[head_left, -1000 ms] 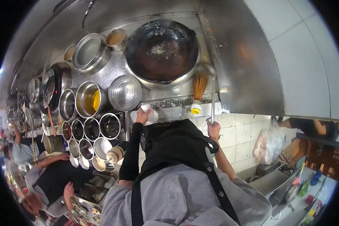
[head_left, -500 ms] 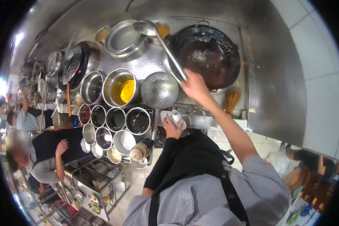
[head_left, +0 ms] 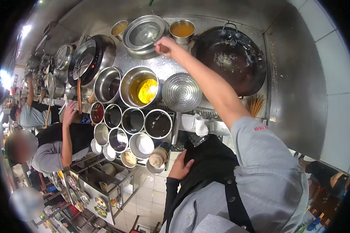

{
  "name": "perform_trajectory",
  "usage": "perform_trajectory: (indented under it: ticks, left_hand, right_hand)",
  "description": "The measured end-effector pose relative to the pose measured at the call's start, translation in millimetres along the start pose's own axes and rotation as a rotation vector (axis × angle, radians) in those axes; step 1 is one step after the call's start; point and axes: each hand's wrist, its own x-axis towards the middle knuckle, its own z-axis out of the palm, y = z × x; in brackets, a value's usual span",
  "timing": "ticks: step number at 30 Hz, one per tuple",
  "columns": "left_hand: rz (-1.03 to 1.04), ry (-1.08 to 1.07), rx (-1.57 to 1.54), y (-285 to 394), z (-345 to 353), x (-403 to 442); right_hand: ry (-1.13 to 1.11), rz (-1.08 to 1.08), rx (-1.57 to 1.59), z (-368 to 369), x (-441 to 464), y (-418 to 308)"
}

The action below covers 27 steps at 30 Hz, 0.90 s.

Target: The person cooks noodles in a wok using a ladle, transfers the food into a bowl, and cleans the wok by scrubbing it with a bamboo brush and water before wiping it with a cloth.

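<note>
My right hand [head_left: 169, 47] is closed round the handle of a ladle [head_left: 164, 49], its short brown end showing below my fist. The ladle's bowl seems to be down in the wide steel pot [head_left: 133, 46] at the back, where it is hard to make out. My left hand [head_left: 180, 167] holds nothing; its fingers are spread beside my black apron. A white cloth [head_left: 200, 126] lies on the counter's front edge, apart from that hand. Right of my right forearm sits a large dark wok [head_left: 237, 64] with a little pale residue in it.
A perforated strainer [head_left: 182, 92] lies beside a pot of yellow oil [head_left: 129, 84]. Several seasoning pots [head_left: 158, 123] and a bottle [head_left: 158, 156] stand at the left front. A bowl of orange liquid [head_left: 182, 30] is behind. A co-worker [head_left: 54, 149] stands at left, and a bamboo brush [head_left: 255, 105] right.
My right hand has moved left and back with the ladle, from over the wok's edge to the steel pot. My left hand has left the white cloth and dropped towards my apron.
</note>
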Motion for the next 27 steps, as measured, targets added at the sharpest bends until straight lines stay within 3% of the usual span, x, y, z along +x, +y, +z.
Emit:
perform_trajectory:
  ticks: [3, 5, 10, 14, 20, 24, 27]
  left_hand:
    - [0.127, 0.051, 0.226, 51, -46, -13]
    - [0.26, 0.113, 0.256, 100, -75, -17]
    - [0.443, 0.015, 0.254, 176, -112, -14]
    - [0.578, -0.091, 0.282, 194, -106, 1]
    - [0.697, -0.237, 0.352, 197, -88, 9]
    - [0.728, -0.293, 0.376, 205, -86, 3]
    - [0.818, -0.304, 0.387, 209, -82, 3]
  right_hand:
    - [-0.137, 0.145, 0.433, -25, -7, 21]
    - [-0.18, 0.122, 0.444, -27, -49, 26]
    - [-0.15, 0.047, 0.439, -21, -193, 30]
    - [0.047, -0.105, 0.338, -24, -297, 44]
    - [0.373, -0.161, 0.287, -32, -417, 63]
    - [0.585, -0.212, 0.264, -48, -454, 63]
    - [0.633, -0.226, 0.251, -112, -447, 64]
